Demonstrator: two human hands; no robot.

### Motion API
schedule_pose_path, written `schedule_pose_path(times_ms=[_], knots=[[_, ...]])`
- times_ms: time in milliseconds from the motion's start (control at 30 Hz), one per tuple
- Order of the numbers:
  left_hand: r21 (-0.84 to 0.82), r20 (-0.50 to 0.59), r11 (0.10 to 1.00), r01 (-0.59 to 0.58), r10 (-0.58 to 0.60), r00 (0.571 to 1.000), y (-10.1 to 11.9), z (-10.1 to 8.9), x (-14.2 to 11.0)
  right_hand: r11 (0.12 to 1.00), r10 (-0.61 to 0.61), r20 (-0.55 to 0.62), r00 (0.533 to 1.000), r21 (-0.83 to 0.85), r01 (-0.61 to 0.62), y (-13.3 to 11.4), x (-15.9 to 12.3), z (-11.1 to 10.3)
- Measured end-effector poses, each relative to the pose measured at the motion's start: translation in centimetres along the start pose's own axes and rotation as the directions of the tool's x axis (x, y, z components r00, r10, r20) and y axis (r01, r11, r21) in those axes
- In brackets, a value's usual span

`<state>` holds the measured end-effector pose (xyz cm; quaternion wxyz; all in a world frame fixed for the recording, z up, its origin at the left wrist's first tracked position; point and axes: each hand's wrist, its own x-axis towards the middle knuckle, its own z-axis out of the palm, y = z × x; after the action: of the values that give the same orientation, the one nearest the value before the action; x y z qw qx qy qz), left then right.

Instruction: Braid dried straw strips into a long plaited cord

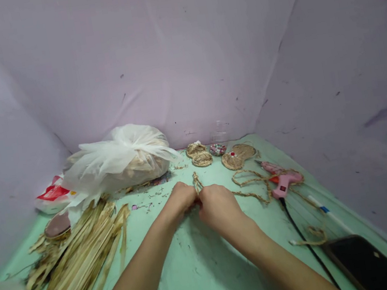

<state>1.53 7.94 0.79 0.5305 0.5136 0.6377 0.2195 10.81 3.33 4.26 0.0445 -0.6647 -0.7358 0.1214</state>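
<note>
Cord (196,179) of twisted straw colour, gripped between left hand (185,196) and right hand (219,203), at the middle of a pale green table (200,281). Both hands narrow and curled shut around it, side by side, knuckles nearly touching, with a small looped end poking up between them; held so close together, apparently, for fine control over a short stretch. Fingertips hidden behind the fists, so exact pinch hard to make out. To the right, more cord in loose loops, lying up against a pink glue gun (285,183); whether joined to the held piece, impossible to tell. Glue gun pointing away, black cable (310,246) trailing toward the near edge, seemingly for a handle within easy reach. Nearer still on that side, a dark phone (366,260), lying flat. At the back, clear of the working space, two pairs of joined woven discs, one pair on the left (201,158), another on the right with a red dot (234,159), and between them a clear tub of coloured beads (218,149). To the left, long dry strips (77,271) in a heap beside the left forearm, probably kept there as stock close by; behind them, a bulging white bag (136,156), loosely gathered, against pale lilac walls (181,44).
</note>
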Motion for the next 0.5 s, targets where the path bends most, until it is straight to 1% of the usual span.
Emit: schedule_pose_path(times_ms=[100, 200, 267, 300, 333, 367, 400, 433, 467, 500], knots=[[-0.014, -0.011, 0.999, 0.032, -0.033, 0.999, 0.6, -0.2, -1.0, 0.999, -0.027, 0.015, 1.0, 0.031, 0.027, -0.2, -0.1, 0.1], [-0.022, 0.028, 0.999, 0.029, -0.028, 0.999, 0.9, -0.6, -1.5, 0.997, -0.053, -0.001, 0.999, 0.061, 0.053, 0.2, 0.0, 0.2], [-0.013, 0.067, 1.0, 0.019, -0.018, 0.998, 0.8, -1.0, -1.5, 0.986, -0.09, 0.005, 0.996, 0.142, 0.088, 0.7, 0.1, 0.1], [-0.012, 0.089, 1.0, 0.014, -0.013, 0.996, 0.7, -1.1, -1.3, 0.969, -0.108, 0.046, 0.993, 0.229, 0.095, 1.1, 0.3, 0.1], [-0.016, 0.113, 1.0, 0.009, -0.007, 0.994, 0.5, -1.3, -1.1, 0.934, -0.126, 0.12, 0.985, 0.349, 0.077, 1.6, 0.4, 0.0], [-0.024, 0.139, 1.0, 0.006, -0.003, 0.99, 0.3, -1.5, -0.9, 0.874, -0.149, 0.218, 0.964, 0.485, 0.025, 2.1, 0.7, -0.1], [-0.03, 0.163, 1.0, 0.006, -0.001, 0.987, 0.1, -1.6, -0.8, 0.796, -0.178, 0.319, 0.931, 0.603, -0.055, 2.7, 0.9, -0.2], [-0.035, 0.18, 0.999, 0.004, 0.003, 0.984, 0.0, -1.8, -0.6, 0.717, -0.201, 0.399, 0.895, 0.682, -0.143, 3.3, 1.2, -0.2], [-0.035, 0.195, 0.999, -0.001, 0.008, 0.981, -0.1, -2.0, -0.6, 0.658, -0.202, 0.448, 0.871, 0.721, -0.218, 3.8, 1.6, -0.2], [-0.027, 0.209, 1.0, -0.005, 0.011, 0.978, -0.2, -2.2, -0.5, 0.631, -0.177, 0.467, 0.866, 0.73, -0.265, 4.4, 1.9, -0.3]])
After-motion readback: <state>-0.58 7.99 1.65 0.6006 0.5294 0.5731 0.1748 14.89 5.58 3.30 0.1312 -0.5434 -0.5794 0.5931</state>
